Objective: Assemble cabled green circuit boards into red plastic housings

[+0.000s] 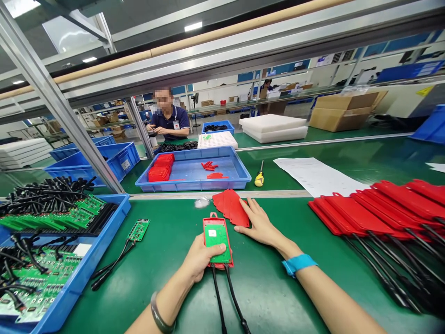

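My left hand (203, 255) grips a red plastic case with a green circuit board (216, 234) lying in it, thumb pressed on the board. Two black cables (219, 290) run from the case's lower end toward me. Fingers spread, my right hand (259, 225) rests at the edge of a fanned stack of flat red covers (229, 207), touching the right side. A small clear plastic bag (202, 202) lies left of the covers. Farther left, a loose circuit board with cables (138, 230) sits on the green bench.
A blue bin (120, 211) of cabled boards stands at left. Behind is a blue tray (194, 184) with red parts. A yellow screwdriver (259, 178) and paper (318, 174) lie beyond my right hand. Cabled red cases (368, 211) are piled at right. A person (172, 121) sits across.
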`<state>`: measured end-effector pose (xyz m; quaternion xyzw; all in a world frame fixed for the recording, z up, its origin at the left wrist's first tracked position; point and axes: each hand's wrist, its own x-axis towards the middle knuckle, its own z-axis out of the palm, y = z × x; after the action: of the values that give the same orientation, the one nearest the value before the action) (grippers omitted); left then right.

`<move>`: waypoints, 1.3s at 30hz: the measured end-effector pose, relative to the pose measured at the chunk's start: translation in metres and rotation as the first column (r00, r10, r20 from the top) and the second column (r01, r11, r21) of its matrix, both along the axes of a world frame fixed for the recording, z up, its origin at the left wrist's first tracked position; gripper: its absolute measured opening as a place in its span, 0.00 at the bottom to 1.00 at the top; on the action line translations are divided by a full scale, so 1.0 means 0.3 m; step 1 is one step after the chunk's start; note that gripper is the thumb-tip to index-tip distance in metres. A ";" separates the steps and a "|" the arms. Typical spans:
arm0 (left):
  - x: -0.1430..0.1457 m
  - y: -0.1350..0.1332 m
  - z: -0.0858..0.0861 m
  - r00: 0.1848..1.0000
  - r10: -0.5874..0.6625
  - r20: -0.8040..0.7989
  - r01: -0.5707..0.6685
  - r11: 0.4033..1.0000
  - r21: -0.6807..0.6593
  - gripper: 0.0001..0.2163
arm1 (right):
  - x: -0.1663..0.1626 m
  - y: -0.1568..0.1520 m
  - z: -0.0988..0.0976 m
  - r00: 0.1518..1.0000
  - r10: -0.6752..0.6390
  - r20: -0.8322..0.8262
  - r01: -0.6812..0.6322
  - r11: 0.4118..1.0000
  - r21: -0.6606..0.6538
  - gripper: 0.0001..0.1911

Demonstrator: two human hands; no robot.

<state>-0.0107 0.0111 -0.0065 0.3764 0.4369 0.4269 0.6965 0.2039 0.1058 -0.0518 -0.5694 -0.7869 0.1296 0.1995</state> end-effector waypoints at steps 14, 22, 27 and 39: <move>0.007 0.004 -0.001 0.999 0.014 0.039 -0.014 1.000 -0.004 0.25 | -0.082 -0.170 0.162 0.917 0.288 -0.276 -0.224 0.944 0.242 0.44; -0.002 0.014 -0.025 0.997 0.073 -0.022 -0.066 0.966 0.249 0.19 | -0.103 -0.234 0.187 0.927 0.353 -0.129 -0.301 0.903 0.308 0.45; -0.002 0.015 -0.019 0.992 0.127 -0.011 -0.121 0.962 0.243 0.19 | -0.109 -0.237 0.192 0.912 0.404 -0.068 -0.357 0.866 0.349 0.46; 0.019 -0.004 -0.017 0.977 0.206 -0.053 -0.201 0.975 0.096 0.30 | -0.154 -0.273 0.169 0.898 0.441 0.010 -0.404 0.814 0.418 0.46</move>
<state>-0.0051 0.0099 -0.0115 0.3739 0.4750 0.5033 0.6175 0.1577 0.0238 -0.0010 -0.3195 -0.8934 0.0279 0.3146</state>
